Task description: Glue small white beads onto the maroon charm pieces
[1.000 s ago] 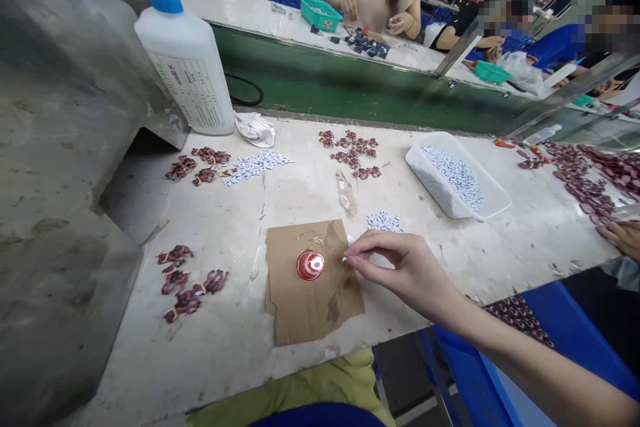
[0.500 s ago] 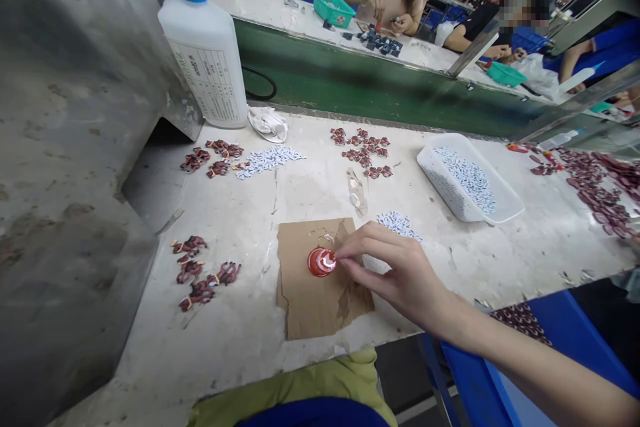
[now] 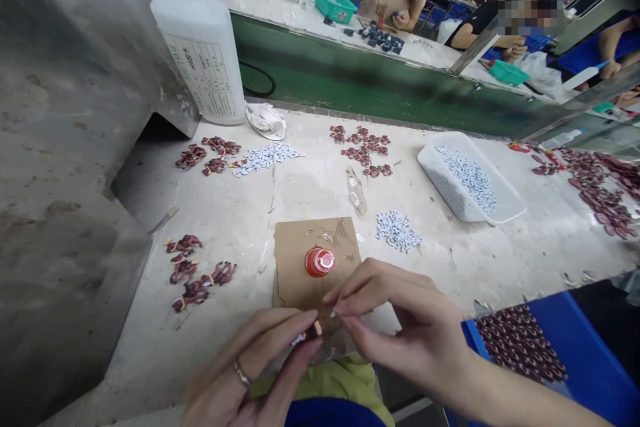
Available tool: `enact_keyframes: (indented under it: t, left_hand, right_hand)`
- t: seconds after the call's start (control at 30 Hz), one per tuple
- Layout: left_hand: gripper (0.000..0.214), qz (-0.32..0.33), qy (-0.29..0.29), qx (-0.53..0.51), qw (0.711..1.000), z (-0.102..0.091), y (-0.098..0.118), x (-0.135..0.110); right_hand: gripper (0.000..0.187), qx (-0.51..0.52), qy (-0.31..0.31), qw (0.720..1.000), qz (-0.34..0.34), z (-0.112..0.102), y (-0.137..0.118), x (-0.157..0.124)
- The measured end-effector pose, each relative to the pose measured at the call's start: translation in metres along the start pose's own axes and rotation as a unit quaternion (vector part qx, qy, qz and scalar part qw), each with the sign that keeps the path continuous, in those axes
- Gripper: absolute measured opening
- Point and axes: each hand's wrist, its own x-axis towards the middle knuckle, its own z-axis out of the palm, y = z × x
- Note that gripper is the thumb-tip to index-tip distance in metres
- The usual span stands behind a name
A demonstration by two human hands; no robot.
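Observation:
My left hand (image 3: 260, 367), with a ring on one finger, pinches a small dark brown figurine (image 3: 313, 331) that has an orange band and a bit of white on it. Close by on the right, my right hand (image 3: 400, 313) holds a tiny white piece (image 3: 333, 313) between thumb and fingertips. The two held things are a short gap apart. Just beyond the hands, a small red, glossy round cup (image 3: 319, 261) stands on a torn sheet of brown cardboard (image 3: 290, 240). A pile of small white pieces (image 3: 399, 231) lies right of the cardboard.
Brown figurines (image 3: 193, 290) lie in groups at left and farther back (image 3: 361, 149). A white tub (image 3: 435, 177) of white pieces stands at right, a large bottle (image 3: 203, 53) at back left. A metal housing (image 3: 65, 180) fills the left side. A blue bin (image 3: 575, 340) sits low right.
My right hand has drawn back from the red cup toward me, a tiny white piece in its fingertips. My left hand has come into view with a brown figurine.

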Motion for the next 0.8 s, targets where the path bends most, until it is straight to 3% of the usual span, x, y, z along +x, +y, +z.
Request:
enact_keyframes:
  t: [0.33, 0.57, 0.67, 0.8]
  left_hand:
    - [0.034, 0.013, 0.000, -0.004, 1.000, 0.002, -0.004, -0.003]
    - [0.031, -0.012, 0.034, -0.032, 0.999, 0.007, -0.003, -0.003]
    - [0.028, -0.018, 0.015, -0.065, 0.998, 0.005, -0.005, 0.001]
    - [0.024, -0.041, -0.003, -0.103, 0.994, 0.001, -0.006, 0.009]
  right_hand:
    - [0.017, 0.006, -0.004, 1.000, -0.006, 0.005, 0.003, -0.001]
    - [0.019, -0.151, -0.047, 0.983, -0.098, 0.003, -0.003, -0.008]
    - [0.020, -0.204, -0.048, 0.969, -0.131, 0.001, -0.005, -0.008]
    - [0.024, -0.155, -0.054, 0.980, -0.114, -0.002, -0.004, -0.003]
